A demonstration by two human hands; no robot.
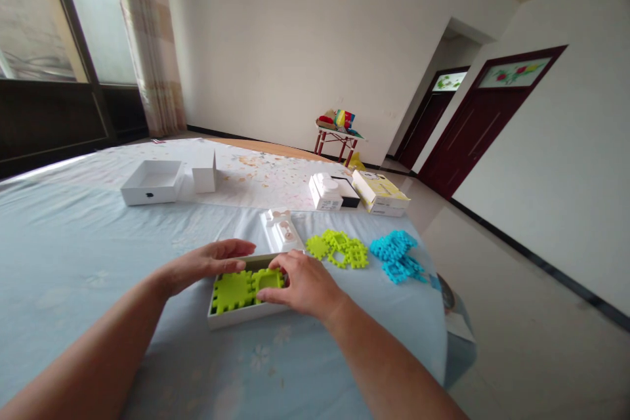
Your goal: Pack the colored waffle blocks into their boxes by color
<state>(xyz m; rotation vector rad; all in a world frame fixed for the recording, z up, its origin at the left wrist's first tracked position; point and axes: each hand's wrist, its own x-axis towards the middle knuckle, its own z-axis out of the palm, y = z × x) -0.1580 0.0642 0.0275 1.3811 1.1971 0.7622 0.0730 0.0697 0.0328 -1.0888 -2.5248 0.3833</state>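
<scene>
A shallow white box lies in front of me with green notched puzzle tiles inside. One solid green tile fills its left part. Beside that tile is a green tile with a square hole, gripped at its right side by the fingers of my right hand. My left hand rests over the box's left back edge, fingers stretched out and apart, holding nothing. The box's right end is hidden beneath my right hand.
Loose green tiles and a heap of blue tiles lie to the right. A white molded tray sits behind the box. Farther back stand an open white box, a white carton, a small white box and a yellow box.
</scene>
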